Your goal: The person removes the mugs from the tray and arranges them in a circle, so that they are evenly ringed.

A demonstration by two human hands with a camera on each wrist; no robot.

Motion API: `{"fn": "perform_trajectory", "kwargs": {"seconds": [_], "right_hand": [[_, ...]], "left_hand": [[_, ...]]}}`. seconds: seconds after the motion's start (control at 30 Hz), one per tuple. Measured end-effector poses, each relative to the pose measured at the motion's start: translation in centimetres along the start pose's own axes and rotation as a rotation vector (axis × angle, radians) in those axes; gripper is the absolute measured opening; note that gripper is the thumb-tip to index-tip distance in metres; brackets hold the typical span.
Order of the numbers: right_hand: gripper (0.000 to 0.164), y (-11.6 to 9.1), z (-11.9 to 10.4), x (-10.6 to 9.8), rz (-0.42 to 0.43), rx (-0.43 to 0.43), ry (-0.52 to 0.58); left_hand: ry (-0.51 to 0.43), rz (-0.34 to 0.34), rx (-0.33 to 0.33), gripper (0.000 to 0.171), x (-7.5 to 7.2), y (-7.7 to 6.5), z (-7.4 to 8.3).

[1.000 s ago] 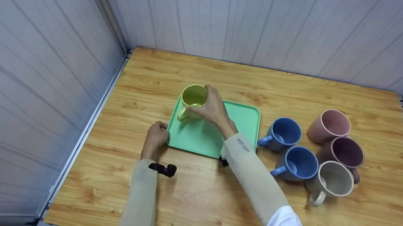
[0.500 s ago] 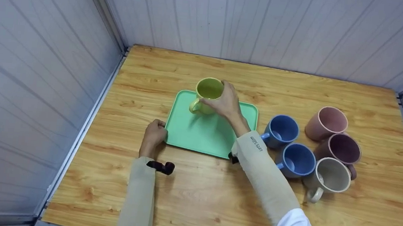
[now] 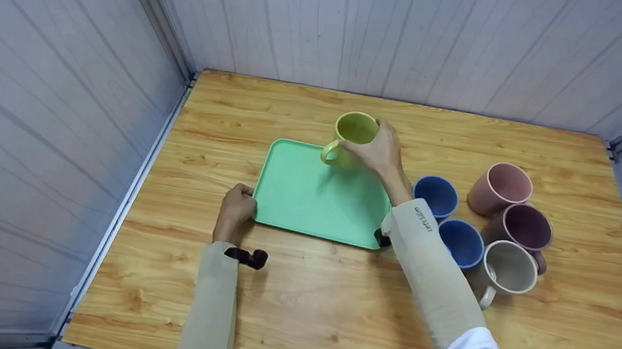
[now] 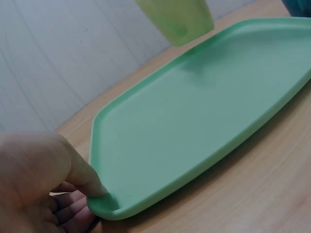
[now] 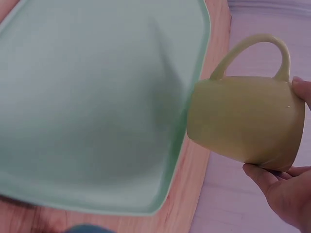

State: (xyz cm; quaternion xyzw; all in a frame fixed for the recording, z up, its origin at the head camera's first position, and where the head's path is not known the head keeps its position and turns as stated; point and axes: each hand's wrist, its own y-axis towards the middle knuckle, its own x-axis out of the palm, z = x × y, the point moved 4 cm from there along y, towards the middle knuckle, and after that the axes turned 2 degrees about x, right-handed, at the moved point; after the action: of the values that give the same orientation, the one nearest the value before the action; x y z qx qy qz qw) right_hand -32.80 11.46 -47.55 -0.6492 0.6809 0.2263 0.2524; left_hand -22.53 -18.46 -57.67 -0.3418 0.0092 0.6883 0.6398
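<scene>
A yellow mug [image 3: 347,158] is held up over the far edge of a green tray [image 3: 308,197]. My right hand [image 3: 380,153] grips it near the rim, thumb on one side and fingers on the other, with the handle pointing left. The left wrist view shows the mug's base [image 4: 187,29] above the tray surface, and its shadow falls on the tray. At the tray's near left corner, my left hand [image 3: 237,207] pinches the rim, thumb on top and fingers curled below in the left wrist view. The tray lies on the wooden table.
Right of the tray stand two blue mugs [image 3: 461,245], partly behind my right sleeve. Beyond them are a pink mug [image 3: 485,196], a dark purple mug [image 3: 528,226] and a light grey mug [image 3: 511,268], closely grouped. Panelled walls [image 3: 315,24] border the table [image 3: 298,300] at the back and sides.
My right hand has carried the yellow mug from the tray's left side rightward and back, to above its far edge. The left hand stays at the corner.
</scene>
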Motion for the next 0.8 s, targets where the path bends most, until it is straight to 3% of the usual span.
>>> {"fn": "perform_trajectory", "kwargs": {"seconds": [0.5,0.8], "right_hand": [[0.1,0.3,3.6,-6.1,0.104,0.104,-0.054],[0.101,-0.2,5.5,-8.2,0.182,0.223,-0.045]], "left_hand": [[-0.07,-0.021,-0.039,0.036,0.0,0.0,-0.3],[-0.042,-0.008,-0.006,0.035,0.0,-0.1,-0.3]]}}
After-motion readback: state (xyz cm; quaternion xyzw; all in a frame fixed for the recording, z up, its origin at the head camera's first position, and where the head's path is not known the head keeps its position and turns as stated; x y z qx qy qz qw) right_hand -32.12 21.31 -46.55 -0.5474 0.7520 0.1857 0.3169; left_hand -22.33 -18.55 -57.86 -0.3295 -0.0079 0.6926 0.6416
